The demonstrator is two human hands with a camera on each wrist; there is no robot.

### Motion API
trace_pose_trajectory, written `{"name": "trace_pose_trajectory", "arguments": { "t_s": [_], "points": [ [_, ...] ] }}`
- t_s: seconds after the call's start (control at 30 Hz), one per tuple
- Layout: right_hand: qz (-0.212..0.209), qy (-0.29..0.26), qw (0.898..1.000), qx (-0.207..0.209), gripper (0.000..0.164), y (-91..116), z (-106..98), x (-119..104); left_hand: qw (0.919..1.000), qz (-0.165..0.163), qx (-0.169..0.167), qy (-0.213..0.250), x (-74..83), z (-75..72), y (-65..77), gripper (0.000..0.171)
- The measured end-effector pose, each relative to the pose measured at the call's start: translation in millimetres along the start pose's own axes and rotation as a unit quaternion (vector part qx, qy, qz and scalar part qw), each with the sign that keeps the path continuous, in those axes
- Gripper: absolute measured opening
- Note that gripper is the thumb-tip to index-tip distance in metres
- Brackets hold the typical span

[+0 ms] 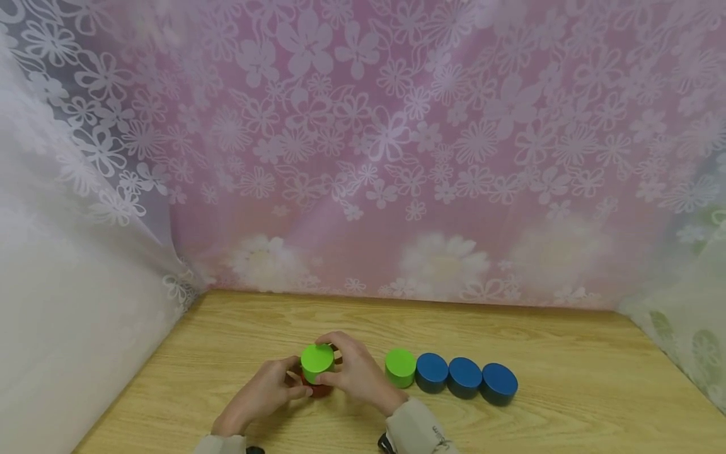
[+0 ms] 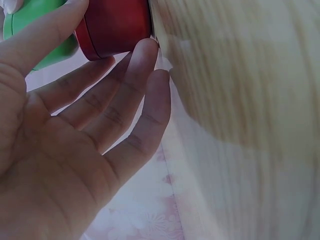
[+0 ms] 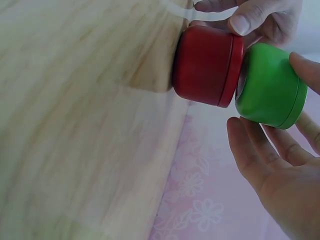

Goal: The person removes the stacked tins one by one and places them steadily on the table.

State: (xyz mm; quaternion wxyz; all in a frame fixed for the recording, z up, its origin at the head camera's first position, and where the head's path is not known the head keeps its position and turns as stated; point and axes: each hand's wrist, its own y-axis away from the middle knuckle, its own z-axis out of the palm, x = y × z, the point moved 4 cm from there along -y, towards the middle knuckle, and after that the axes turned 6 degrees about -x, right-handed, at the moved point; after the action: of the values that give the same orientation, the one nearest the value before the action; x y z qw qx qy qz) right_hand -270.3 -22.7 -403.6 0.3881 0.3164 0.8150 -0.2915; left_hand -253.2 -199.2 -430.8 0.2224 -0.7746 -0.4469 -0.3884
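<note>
A red round canister (image 3: 205,65) stands on the wooden table, steadied between the thumb and fingers of my left hand (image 1: 265,389). Directly over it, a green canister (image 1: 317,360) of similar size is gripped by my right hand (image 1: 361,372), thumb on the near side and fingers on the far side. In the right wrist view the green one is slightly tilted, its base right at the red one's top. From the left wrist, the red canister (image 2: 117,27) shows beside the fingertips (image 2: 145,47), with the green one partly cut off by the frame edge.
To the right, a second green canister (image 1: 400,367) and three blue canisters (image 1: 464,377) stand in a row on the table (image 1: 567,353). A pink flowered cloth (image 1: 397,157) hangs behind, and pale cloth (image 1: 74,252) closes the left side.
</note>
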Motion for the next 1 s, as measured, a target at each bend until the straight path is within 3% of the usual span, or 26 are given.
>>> {"name": "trace_pose_trajectory", "arguments": {
  "t_s": [0.23, 0.57, 1.0],
  "points": [
    [0.02, -0.011, 1.0, 0.001, 0.047, 4.8, -5.7, -0.6, 1.0, -0.005, 0.0, -0.004, 2.3, 0.5, 3.8, 0.045],
    [-0.003, 0.011, 1.0, 0.01, 0.047, 9.2, -20.7, -1.3, 0.9996, 0.001, 0.012, -0.024, 3.6, 0.4, 0.4, 0.044],
    [0.007, 0.008, 1.0, 0.015, 0.046, 21.4, -38.9, 3.2, 0.9995, 0.002, 0.013, -0.029, 4.2, 2.1, -0.9, 0.042]
  ]
}}
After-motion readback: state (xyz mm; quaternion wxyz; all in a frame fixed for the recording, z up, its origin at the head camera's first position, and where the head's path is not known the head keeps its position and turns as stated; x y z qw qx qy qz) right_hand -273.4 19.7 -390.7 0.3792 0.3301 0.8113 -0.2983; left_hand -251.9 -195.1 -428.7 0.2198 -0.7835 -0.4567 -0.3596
